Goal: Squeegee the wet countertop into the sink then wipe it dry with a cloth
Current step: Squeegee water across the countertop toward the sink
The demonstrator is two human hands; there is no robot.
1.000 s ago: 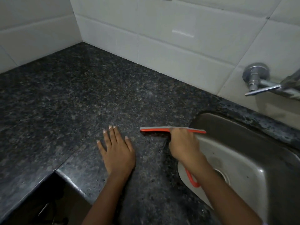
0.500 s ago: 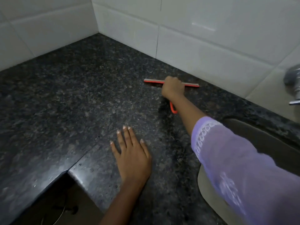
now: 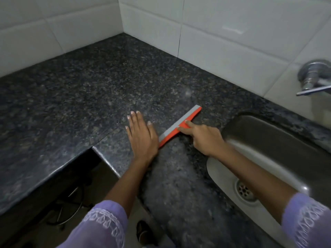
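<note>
Fingers [image 3: 186, 124] of the right hand [image 3: 206, 138] are curled round the squeegee [image 3: 180, 125], with the forefinger stretched along its orange back, so this hand grasps the tool; the left hand [image 3: 141, 136] lies flat on the countertop [image 3: 80, 97], fingers straight and holding nothing. From the left hand the squeegee is at 3 o'clock, its near end touching that hand or just beside it, and the sink [image 3: 272, 145] is further at 3 o'clock, near but apart from the blade. I think the main risk is the flat left hand: it stands close to the blade's end and could block it or leave a wet strip. Also, if the blade stays slanted, water may run toward the front edge at 6 o'clock and not into the sink.
</note>
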